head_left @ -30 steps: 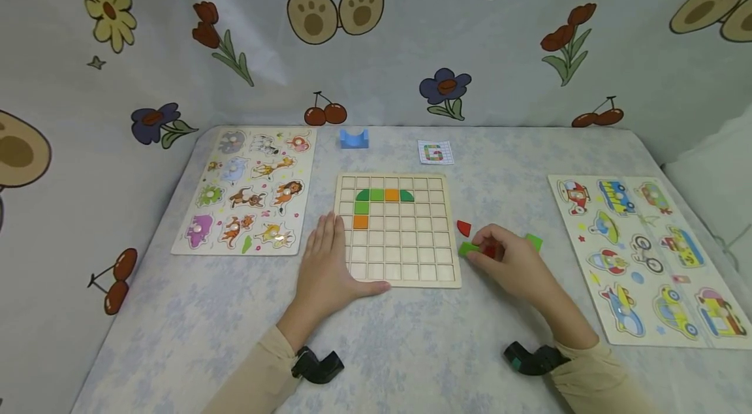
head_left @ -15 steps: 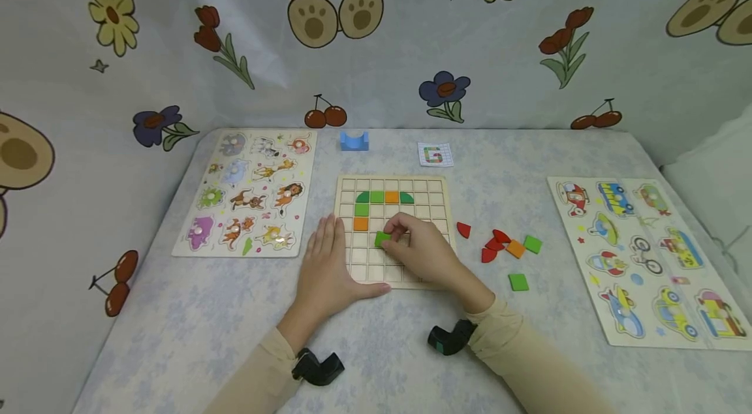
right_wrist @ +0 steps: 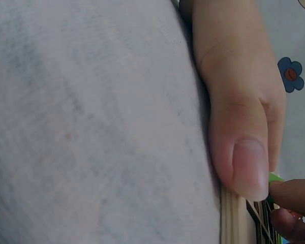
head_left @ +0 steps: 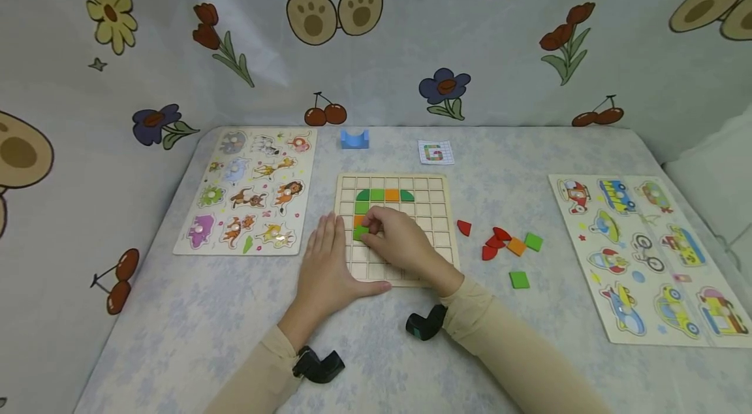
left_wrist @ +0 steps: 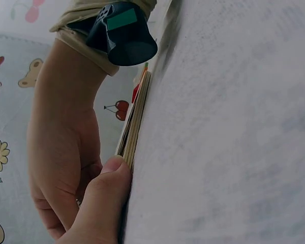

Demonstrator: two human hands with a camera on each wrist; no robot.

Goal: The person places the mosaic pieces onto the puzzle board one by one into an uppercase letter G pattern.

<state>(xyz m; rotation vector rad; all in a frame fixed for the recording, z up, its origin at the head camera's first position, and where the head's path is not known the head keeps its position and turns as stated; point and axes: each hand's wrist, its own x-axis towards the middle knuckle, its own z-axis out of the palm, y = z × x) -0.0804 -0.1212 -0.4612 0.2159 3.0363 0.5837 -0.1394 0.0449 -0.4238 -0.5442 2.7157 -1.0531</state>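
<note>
A wooden grid board (head_left: 422, 256) lies in the middle of the table. Along its left edge rest the straight fingers of my left hand (head_left: 325, 264), while that thumb touches the front edge; the left wrist view shows the thumb tip against the board's side. My right hand (head_left: 402, 241) reaches over the grid and pinches a green square tile (head_left: 358, 233) at a cell just below an orange tile (head_left: 358, 221). Above these sit a green square (head_left: 362, 207) and a top row of green and orange pieces (head_left: 391, 195) with rounded dark green ends.
Right of the board lie several red curved pieces (head_left: 489, 253), an orange square (head_left: 516, 246) and green squares (head_left: 519, 280). A pattern card (head_left: 436, 153) and blue stand (head_left: 354, 140) are behind it. Puzzle boards with animals (head_left: 247, 192) and vehicles (head_left: 649, 257) flank it.
My right hand has gone from the loose pieces leftward over the board, bringing a green square tile to the cell below the orange one. The left hand has stayed put.
</note>
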